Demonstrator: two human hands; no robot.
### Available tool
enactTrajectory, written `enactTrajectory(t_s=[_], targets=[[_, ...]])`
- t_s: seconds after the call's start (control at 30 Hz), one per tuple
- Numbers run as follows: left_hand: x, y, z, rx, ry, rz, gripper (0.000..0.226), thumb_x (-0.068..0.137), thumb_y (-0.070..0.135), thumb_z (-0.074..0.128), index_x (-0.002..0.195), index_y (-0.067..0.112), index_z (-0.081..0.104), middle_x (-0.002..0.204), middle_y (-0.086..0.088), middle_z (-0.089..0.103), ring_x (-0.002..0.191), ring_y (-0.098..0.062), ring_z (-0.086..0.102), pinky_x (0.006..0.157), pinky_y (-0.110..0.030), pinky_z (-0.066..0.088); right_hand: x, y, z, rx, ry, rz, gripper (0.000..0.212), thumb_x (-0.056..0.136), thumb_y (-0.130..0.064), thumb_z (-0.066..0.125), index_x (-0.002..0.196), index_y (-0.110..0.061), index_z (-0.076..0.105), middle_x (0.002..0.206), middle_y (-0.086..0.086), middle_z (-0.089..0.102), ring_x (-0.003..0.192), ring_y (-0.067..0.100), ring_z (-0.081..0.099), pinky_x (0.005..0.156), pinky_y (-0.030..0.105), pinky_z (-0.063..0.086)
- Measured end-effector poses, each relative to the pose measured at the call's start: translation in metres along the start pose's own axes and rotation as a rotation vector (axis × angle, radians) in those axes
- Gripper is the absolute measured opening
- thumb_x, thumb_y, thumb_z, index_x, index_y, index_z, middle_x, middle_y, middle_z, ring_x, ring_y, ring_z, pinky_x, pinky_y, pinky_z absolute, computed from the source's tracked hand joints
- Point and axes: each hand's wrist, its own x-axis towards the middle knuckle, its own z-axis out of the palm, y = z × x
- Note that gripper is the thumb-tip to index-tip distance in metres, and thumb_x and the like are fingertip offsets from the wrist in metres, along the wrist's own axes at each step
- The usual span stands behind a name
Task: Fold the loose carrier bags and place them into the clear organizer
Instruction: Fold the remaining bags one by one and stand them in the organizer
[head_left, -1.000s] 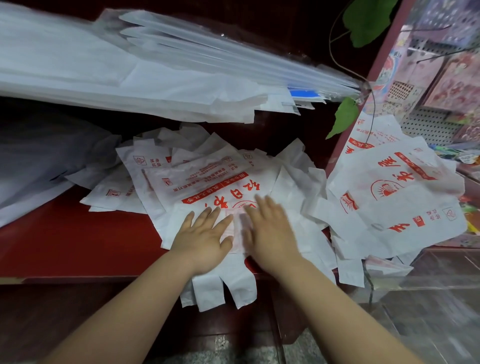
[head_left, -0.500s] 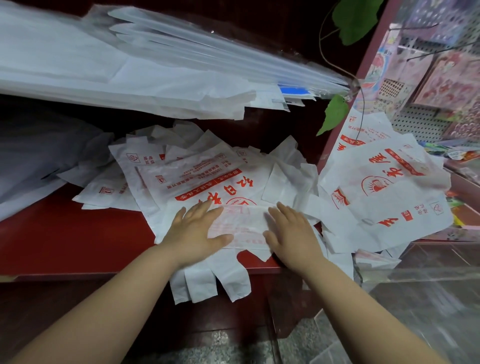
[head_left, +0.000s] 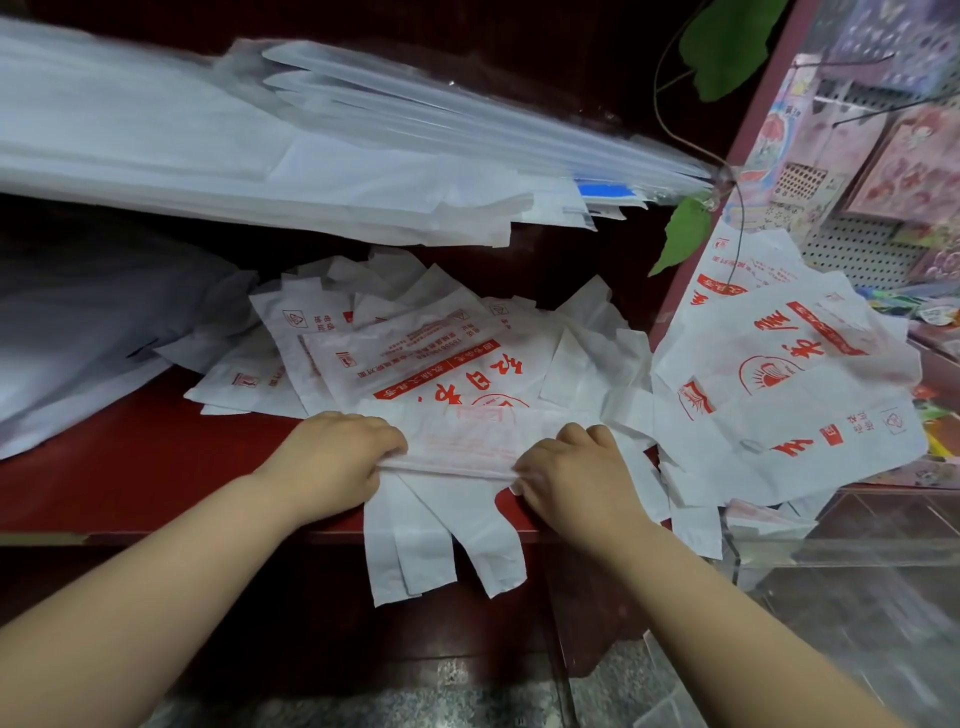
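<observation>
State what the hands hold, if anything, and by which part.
The top carrier bag, by its folded near edge: left hand at the left end, right hand at the right.

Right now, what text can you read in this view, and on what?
"红日书": large red characters, upside down, on the top flat carrier bag of the middle pile; the rest is hidden under the folded bag pinched by the left hand and right hand.
Red banner and small print there: too small to read.
On the right-pile bag: sideways red characters, not legible.
</observation>
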Motion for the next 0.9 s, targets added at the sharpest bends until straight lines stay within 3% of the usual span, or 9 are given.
enactTrajectory(t_s=[0.07, 0.17, 0.3, 0.43, 0.53, 0.63, 0.7, 0.8, 0.9], targets=[[-0.001, -0.007, 0.003, -0.007, 0.184, 0.067, 0.029, 0.059, 0.008, 0.076, 0.084, 0.023, 0.072, 0.078, 0.011, 0.070, 0.070, -0.012, 0.066, 0.064, -0.026, 0.051, -0.002, 0.000, -0.003, 0.032, -0.031, 0.038, 0.033, 0.066, -0.037, 0.039, 0.048, -0.026, 0.063, 0.049, -0.011, 0.059, 0.052, 0.015, 0.051, 0.059, 0.027, 0.018], [-0.008, -0.016, 0.001, 0.010, 0.322, 0.047, 0.008, 0.053, 0.017, 0.066, 0.058, 0.020, 0.070, 0.052, 0.009, 0.064, 0.046, -0.014, 0.062, 0.048, -0.024, 0.049, -0.001, 0.001, -0.008, 0.217, -0.067, 0.073, 0.057, 0.068, -0.056, 0.029, 0.090, -0.025, 0.071, 0.090, -0.009, 0.070, 0.081, 0.021, 0.059, 0.074, 0.029, 0.026], [-0.025, -0.012, -0.002, -0.005, 0.425, -0.027, 0.034, 0.067, 0.024, 0.038, 0.060, 0.012, 0.070, 0.053, 0.001, 0.062, 0.048, -0.020, 0.060, 0.052, -0.024, 0.048, 0.000, -0.017, -0.014, 0.196, 0.152, 0.071, 0.062, 0.059, -0.062, 0.051, 0.102, -0.019, 0.063, 0.102, 0.000, 0.068, 0.082, 0.022, 0.065, 0.070, 0.030, 0.049], [-0.051, 0.018, -0.002, -0.028, 0.549, -0.120, 0.033, 0.066, 0.025, 0.039, 0.058, 0.012, 0.068, 0.050, 0.000, 0.057, 0.056, -0.020, 0.051, 0.044, -0.023, 0.039, 0.001, -0.046, -0.010, 0.171, 0.224, -0.087, 0.059, 0.038, -0.032, 0.085, 0.093, -0.021, 0.064, 0.093, 0.001, 0.068, 0.080, 0.020, 0.054, 0.069, 0.026, 0.030], [-0.067, 0.044, 0.004, -0.070, 0.605, -0.072, 0.028, 0.066, 0.026, 0.043, 0.060, 0.014, 0.067, 0.051, 0.000, 0.054, 0.063, -0.017, 0.036, 0.054, -0.026, 0.026, -0.004, -0.061, -0.009, 0.189, 0.193, -0.080, 0.034, 0.037, -0.022, 0.086, 0.067, -0.024, 0.070, 0.072, -0.007, 0.066, 0.064, 0.020, 0.057, 0.061, 0.025, 0.024], [-0.075, 0.068, 0.011, -0.116, 0.651, -0.001, 0.021, 0.065, 0.025, 0.048, 0.059, 0.019, 0.067, 0.053, 0.003, 0.054, 0.065, -0.015, 0.034, 0.059, -0.028, 0.023, -0.013, -0.053, -0.006, 0.265, 0.201, -0.040, 0.003, 0.058, -0.024, 0.066, 0.057, -0.026, 0.069, 0.066, -0.011, 0.065, 0.060, 0.016, 0.060, 0.057, 0.020, 0.036], [-0.075, 0.079, 0.017, -0.159, 0.689, 0.048, 0.018, 0.064, 0.023, 0.051, 0.058, 0.020, 0.068, 0.058, 0.004, 0.058, 0.069, -0.013, 0.039, 0.064, -0.028, 0.026, -0.024, -0.044, 0.000, 0.361, 0.197, -0.051, 0.022, 0.067, -0.024, 0.048, 0.069, -0.021, 0.070, 0.075, -0.006, 0.069, 0.067, 0.018, 0.063, 0.059, 0.018, 0.046], [-0.069, 0.087, 0.023, -0.226, 0.743, 0.117, 0.019, 0.068, 0.020, 0.052, 0.061, 0.019, 0.070, 0.066, 0.005, 0.065, 0.075, -0.012, 0.046, 0.068, -0.027, 0.031, -0.040, -0.035, 0.007, 0.437, 0.150, -0.135, 0.038, 0.069, -0.026, 0.050, 0.106, -0.017, 0.054, 0.103, 0.005, 0.069, 0.099, 0.016, 0.055, 0.088, 0.030, 0.047], [-0.063, 0.092, 0.024, -0.263, 0.733, 0.152, 0.020, 0.072, 0.021, 0.053, 0.063, 0.018, 0.071, 0.064, 0.008, 0.066, 0.074, -0.007, 0.050, 0.072, -0.024, 0.036, -0.045, -0.033, 0.008, 0.465, 0.113, -0.141, 0.033, 0.068, -0.028, 0.053, 0.097, -0.015, 0.065, 0.098, 0.002, 0.071, 0.098, 0.009, 0.051, 0.087, 0.041, 0.043]])
